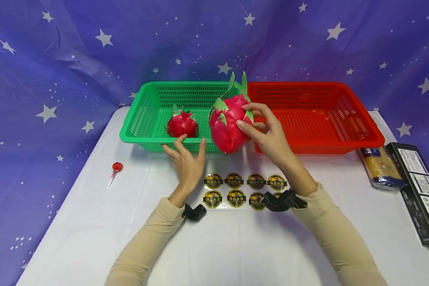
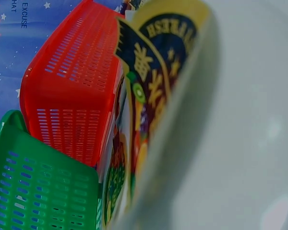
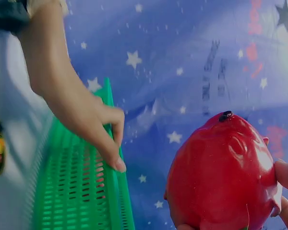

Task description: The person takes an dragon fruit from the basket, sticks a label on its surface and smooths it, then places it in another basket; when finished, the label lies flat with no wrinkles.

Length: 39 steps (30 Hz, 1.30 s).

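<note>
My right hand (image 1: 268, 131) holds a pink-red dragon fruit (image 1: 226, 127) with green leaf tips, raised above the front rim of the green basket (image 1: 146, 140). Thumb and fingers grip its right side. In the right wrist view the dragon fruit (image 3: 221, 172) shows its smooth end with a dark tip. My left hand (image 1: 187, 163) grips the green basket's front rim, fingers bent over the edge. Inside that basket sits a second dragon fruit (image 1: 182, 125). The left wrist view has the green basket (image 2: 43, 182) but no hand.
A red basket (image 1: 319, 147) stands right of the green one. A sheet of round fruit stickers (image 1: 236, 198) lies in front, partly behind the right wrist camera. A red lollipop (image 1: 116, 167) lies left; a yellow packet (image 1: 382, 169) and a black box (image 1: 420, 190) lie right.
</note>
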Each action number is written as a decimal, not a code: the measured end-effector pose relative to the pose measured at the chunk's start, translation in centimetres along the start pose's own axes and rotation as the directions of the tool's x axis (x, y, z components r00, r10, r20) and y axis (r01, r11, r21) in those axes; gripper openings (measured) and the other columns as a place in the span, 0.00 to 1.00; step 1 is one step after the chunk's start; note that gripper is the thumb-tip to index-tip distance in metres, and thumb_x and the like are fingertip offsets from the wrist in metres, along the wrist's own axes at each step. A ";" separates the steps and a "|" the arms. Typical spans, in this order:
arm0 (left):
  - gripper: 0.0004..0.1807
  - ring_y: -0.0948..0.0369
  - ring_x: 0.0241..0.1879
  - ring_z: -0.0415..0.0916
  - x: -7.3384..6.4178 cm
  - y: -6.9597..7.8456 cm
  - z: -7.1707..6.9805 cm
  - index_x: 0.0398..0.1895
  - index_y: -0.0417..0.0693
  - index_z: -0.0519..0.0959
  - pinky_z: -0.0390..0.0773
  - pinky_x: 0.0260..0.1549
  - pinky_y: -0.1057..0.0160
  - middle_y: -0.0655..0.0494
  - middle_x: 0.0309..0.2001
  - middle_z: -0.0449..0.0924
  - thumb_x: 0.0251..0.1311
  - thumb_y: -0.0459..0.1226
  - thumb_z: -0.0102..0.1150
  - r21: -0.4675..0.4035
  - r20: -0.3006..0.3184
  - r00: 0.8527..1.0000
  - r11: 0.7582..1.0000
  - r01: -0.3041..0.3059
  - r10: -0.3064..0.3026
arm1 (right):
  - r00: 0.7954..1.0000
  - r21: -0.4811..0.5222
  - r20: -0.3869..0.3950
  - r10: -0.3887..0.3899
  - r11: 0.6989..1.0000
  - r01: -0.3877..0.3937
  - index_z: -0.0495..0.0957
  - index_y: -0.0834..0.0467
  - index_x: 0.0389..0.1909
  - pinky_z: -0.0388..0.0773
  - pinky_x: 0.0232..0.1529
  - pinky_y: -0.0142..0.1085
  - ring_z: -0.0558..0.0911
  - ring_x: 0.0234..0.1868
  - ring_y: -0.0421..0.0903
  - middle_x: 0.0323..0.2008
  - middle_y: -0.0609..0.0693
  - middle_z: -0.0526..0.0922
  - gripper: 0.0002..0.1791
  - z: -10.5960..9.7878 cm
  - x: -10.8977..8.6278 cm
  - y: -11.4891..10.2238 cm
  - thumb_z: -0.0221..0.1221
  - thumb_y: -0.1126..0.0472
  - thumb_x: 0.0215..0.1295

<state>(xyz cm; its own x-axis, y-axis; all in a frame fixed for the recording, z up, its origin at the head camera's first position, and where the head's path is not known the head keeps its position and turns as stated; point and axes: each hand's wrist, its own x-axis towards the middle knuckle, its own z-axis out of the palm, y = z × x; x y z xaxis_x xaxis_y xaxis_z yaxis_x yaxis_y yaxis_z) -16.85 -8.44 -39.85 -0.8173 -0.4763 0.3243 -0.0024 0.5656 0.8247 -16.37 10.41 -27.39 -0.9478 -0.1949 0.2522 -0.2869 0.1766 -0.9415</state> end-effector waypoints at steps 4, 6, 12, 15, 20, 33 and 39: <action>0.37 0.42 0.69 0.37 0.0 -0.1 0.1 0.55 0.53 0.59 0.49 0.64 0.48 0.32 0.67 0.29 0.51 0.66 0.47 0.009 -0.008 1.000 1.000 -0.010 0.010 | 0.998 0.016 0.046 -0.035 0.999 0.034 0.67 0.55 0.54 0.80 0.31 0.32 0.79 0.41 0.45 0.52 0.50 0.65 0.22 -0.5 -3.2 -0.3 0.59 0.64 0.57; 0.36 0.42 0.69 0.37 0.0 -0.2 0.1 0.55 0.53 0.59 0.50 0.64 0.48 0.32 0.67 0.29 0.51 0.66 0.47 0.012 -0.010 1.000 1.000 -0.014 0.014 | 0.997 0.005 0.060 -0.044 0.999 0.044 0.67 0.56 0.53 0.81 0.34 0.35 0.79 0.44 0.47 0.52 0.49 0.65 0.23 -0.6 -4.8 -0.2 0.60 0.66 0.56; 0.36 0.41 0.68 0.38 0.0 -0.1 0.0 0.55 0.52 0.59 0.50 0.64 0.48 0.30 0.66 0.29 0.52 0.66 0.46 0.025 -0.012 1.000 1.000 -0.019 0.019 | 0.996 -0.110 0.075 -0.046 0.992 0.054 0.70 0.53 0.48 0.80 0.37 0.34 0.74 0.49 0.50 0.48 0.46 0.66 0.23 -0.4 -9.4 0.6 0.64 0.67 0.50; 0.36 0.40 0.68 0.39 0.1 -0.1 -0.1 0.56 0.52 0.59 0.50 0.64 0.48 0.29 0.66 0.30 0.52 0.65 0.47 0.028 -0.013 1.000 0.999 -0.022 0.022 | 0.995 -0.160 0.089 -0.038 0.986 0.052 0.71 0.51 0.47 0.80 0.37 0.34 0.74 0.48 0.46 0.47 0.44 0.66 0.24 -0.3 -11.5 1.1 0.66 0.65 0.49; 0.36 0.39 0.68 0.37 0.0 -0.1 -0.1 0.56 0.53 0.59 0.50 0.63 0.45 0.29 0.66 0.29 0.52 0.65 0.47 0.024 0.005 1.000 1.000 -0.016 0.016 | 0.992 -0.173 0.123 -0.017 0.984 0.038 0.70 0.49 0.45 0.79 0.35 0.34 0.72 0.48 0.39 0.49 0.43 0.66 0.23 -0.3 -14.5 2.2 0.67 0.63 0.48; 0.35 0.40 0.69 0.32 0.1 0.0 -0.2 0.57 0.54 0.58 0.48 0.64 0.43 0.31 0.67 0.27 0.52 0.64 0.47 0.020 0.023 1.000 1.000 -0.006 0.006 | 0.981 -0.147 0.141 0.131 0.983 -0.111 0.68 0.50 0.46 0.79 0.32 0.33 0.77 0.46 0.46 0.48 0.45 0.65 0.22 0.1 -19.0 5.2 0.65 0.60 0.51; 0.35 0.40 0.69 0.34 0.0 -0.2 -0.2 0.56 0.54 0.59 0.48 0.64 0.44 0.32 0.67 0.28 0.52 0.65 0.47 0.019 0.015 1.000 1.000 -0.013 0.012 | 0.960 -0.170 0.190 0.206 0.970 -0.174 0.67 0.47 0.47 0.79 0.32 0.32 0.77 0.47 0.56 0.49 0.45 0.65 0.21 0.2 -19.3 5.8 0.63 0.56 0.54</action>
<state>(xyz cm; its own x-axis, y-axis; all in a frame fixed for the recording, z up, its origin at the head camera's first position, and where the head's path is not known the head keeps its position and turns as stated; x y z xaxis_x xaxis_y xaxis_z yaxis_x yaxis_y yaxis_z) -16.77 -8.68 -39.90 -0.8258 -0.4591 0.3275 -0.0032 0.5846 0.8113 0.24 15.02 -37.72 -0.9424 -0.3344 0.0059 -0.1370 0.3697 -0.9190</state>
